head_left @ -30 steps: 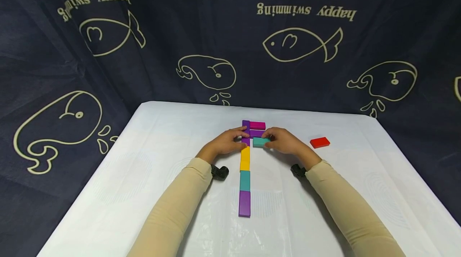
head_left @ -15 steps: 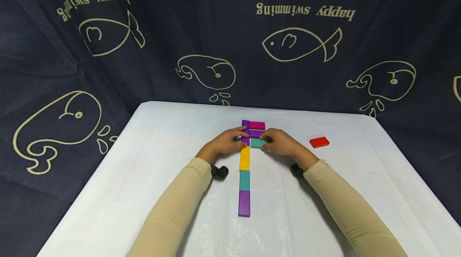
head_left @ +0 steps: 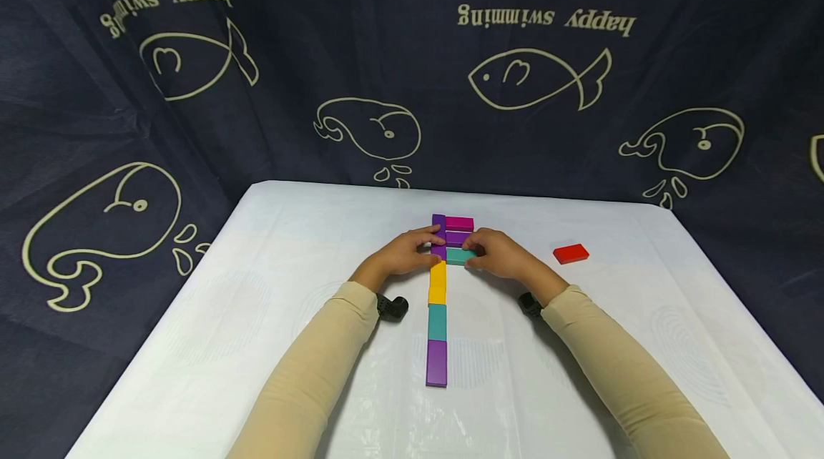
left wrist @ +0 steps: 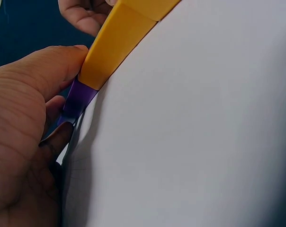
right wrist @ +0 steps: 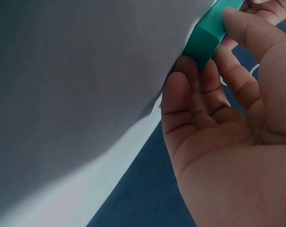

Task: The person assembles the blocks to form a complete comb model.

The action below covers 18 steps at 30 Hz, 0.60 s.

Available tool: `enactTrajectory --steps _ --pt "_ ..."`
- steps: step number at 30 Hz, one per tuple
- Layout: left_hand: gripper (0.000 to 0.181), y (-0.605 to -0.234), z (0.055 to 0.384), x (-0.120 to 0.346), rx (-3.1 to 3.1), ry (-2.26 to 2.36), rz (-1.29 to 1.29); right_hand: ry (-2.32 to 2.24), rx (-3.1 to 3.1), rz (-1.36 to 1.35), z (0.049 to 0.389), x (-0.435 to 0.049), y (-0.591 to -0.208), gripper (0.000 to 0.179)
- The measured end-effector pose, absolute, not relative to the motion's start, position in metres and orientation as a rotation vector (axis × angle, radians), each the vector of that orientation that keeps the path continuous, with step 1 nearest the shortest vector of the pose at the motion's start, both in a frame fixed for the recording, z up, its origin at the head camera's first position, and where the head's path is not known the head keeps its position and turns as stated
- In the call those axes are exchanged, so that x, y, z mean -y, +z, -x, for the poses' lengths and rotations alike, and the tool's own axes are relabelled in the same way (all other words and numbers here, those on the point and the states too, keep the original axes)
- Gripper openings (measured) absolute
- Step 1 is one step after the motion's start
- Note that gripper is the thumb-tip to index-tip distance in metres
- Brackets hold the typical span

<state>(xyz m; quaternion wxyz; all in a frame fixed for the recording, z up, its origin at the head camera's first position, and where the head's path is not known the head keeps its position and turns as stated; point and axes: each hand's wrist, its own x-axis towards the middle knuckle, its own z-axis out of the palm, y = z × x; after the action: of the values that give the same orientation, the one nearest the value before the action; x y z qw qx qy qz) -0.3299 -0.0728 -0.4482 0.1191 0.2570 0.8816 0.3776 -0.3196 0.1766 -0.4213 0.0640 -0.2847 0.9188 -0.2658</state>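
Note:
Flat rectangular blocks form a column in the head view: dark purple (head_left: 438, 223) at the far end, then yellow blocks (head_left: 438, 284), a teal column block (head_left: 437, 322) and a near purple block (head_left: 436, 363). My left hand (head_left: 402, 252) rests its fingers along the dark purple part, thumb by the yellow end (left wrist: 93, 71). Between the thumb and fingers of my right hand (head_left: 502, 253) is a teal block (head_left: 455, 257), pinched, its left end against the column. Branching right beyond it are a purple block (head_left: 457, 238) and a magenta block (head_left: 460, 224).
A red block (head_left: 571, 253) lies alone to the right on the white-covered table (head_left: 257, 344). Behind the table hangs a dark cloth (head_left: 444, 144) printed with whales and fish. Black wrist cameras (head_left: 393, 307) sit under both wrists.
The right hand has slid the teal block left and slightly nearer, closing its gap to the column. The left hand has stayed in place.

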Motion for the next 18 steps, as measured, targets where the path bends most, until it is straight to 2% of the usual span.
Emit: enactTrajectory --steps 18 --pt "0.042 -0.446 0.328 0.073 -2.605 1.055 -0.776 -0.93 -2.73 0.666 0.326 -0.191 -0.414 0.03"
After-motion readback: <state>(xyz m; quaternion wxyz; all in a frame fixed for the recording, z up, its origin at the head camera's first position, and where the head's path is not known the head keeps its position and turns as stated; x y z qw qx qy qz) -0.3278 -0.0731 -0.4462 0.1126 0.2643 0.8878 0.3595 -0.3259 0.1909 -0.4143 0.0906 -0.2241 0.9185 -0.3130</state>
